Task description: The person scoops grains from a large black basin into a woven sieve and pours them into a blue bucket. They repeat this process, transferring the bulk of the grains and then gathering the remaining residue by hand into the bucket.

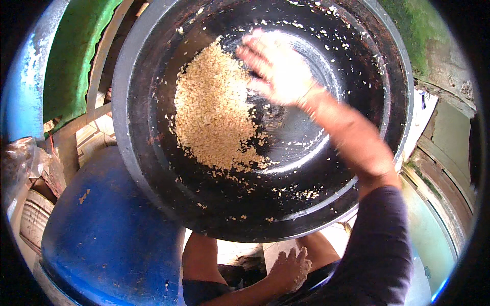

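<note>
A wide black round basin with a grey rim stands in front of me. In its left half lies a heap of pale yellow split beans or grains. My right hand is over the basin floor just right of the heap, blurred and washed out by bright light. Its fingers point left, spread a little, and nothing shows in them. Below the basin's near rim, my left hand rests by my lap, empty, with small pale bits stuck to its fingers.
Loose bits cling around the basin's inner wall. A blue plastic barrel stands close at the left, touching or nearly touching the rim. Further left are a green sheet and a clear plastic bag. A mossy wall rises at the right.
</note>
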A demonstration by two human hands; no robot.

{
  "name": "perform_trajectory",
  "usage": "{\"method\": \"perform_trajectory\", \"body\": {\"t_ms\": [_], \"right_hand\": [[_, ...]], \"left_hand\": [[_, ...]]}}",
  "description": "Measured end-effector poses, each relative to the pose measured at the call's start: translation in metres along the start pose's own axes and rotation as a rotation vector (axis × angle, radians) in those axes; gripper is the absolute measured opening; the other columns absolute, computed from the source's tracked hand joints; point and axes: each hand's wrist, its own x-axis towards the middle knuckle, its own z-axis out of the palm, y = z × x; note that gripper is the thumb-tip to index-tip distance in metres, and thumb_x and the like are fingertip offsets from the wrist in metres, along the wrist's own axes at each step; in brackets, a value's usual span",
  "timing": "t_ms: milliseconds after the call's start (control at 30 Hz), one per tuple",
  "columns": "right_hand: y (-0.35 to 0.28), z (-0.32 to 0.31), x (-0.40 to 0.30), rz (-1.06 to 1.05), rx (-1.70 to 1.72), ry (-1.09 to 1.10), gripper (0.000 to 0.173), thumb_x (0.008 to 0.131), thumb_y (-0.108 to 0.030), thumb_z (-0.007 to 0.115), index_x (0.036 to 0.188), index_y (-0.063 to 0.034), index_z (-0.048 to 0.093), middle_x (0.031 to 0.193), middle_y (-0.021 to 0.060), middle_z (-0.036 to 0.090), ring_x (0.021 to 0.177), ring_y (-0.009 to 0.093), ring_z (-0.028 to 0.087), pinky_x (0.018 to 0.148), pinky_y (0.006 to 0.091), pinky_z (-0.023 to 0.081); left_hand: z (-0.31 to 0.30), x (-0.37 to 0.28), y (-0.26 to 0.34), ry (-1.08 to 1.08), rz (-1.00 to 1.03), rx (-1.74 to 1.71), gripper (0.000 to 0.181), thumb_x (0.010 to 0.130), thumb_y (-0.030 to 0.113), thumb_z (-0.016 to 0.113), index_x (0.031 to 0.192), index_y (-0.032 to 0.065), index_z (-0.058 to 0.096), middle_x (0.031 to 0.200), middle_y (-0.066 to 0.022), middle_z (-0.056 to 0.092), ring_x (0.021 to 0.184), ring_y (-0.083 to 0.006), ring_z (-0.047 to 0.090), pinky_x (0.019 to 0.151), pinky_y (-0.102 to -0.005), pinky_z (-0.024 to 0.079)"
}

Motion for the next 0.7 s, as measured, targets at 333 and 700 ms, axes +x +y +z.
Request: {"method": "perform_trajectory", "body": {"t_ms": [333, 700], "right_hand": [[0.108, 0.040, -0.208, 0.676, 0.092, -0.545, 0.075, 0.093, -0.042, 0.051, 0.147, 0.0007, 0.023, 0.155, 0.0191, 0.020, 0.142, 0.034, 0.021, 0.117, 0.0387, 0.018], [0.022, 0.154, 0.055, 0.849, 0.421, 0.490, 0.072, 0.095, -0.048, 0.044, 0.142, 0.0056, 0.031, 0.152, 0.0278, 0.020, 0.143, 0.039, 0.013, 0.117, 0.0459, 0.008]], "left_hand": [[-0.022, -0.003, 0.002, 0.016, 0.013, 0.071, 0.044, 0.088, 0.032, 0.055, 0.125, 0.0085, 0.056, 0.137, -0.0221, 0.045, 0.117, -0.0365, 0.050, 0.080, -0.0516, 0.047], [-0.027, -0.003, 0.004, -0.034, 0.041, 0.094, 0.042, 0.088, 0.030, 0.053, 0.118, 0.0010, 0.060, 0.134, -0.0251, 0.047, 0.117, -0.0389, 0.050, 0.076, -0.0497, 0.048]]}}
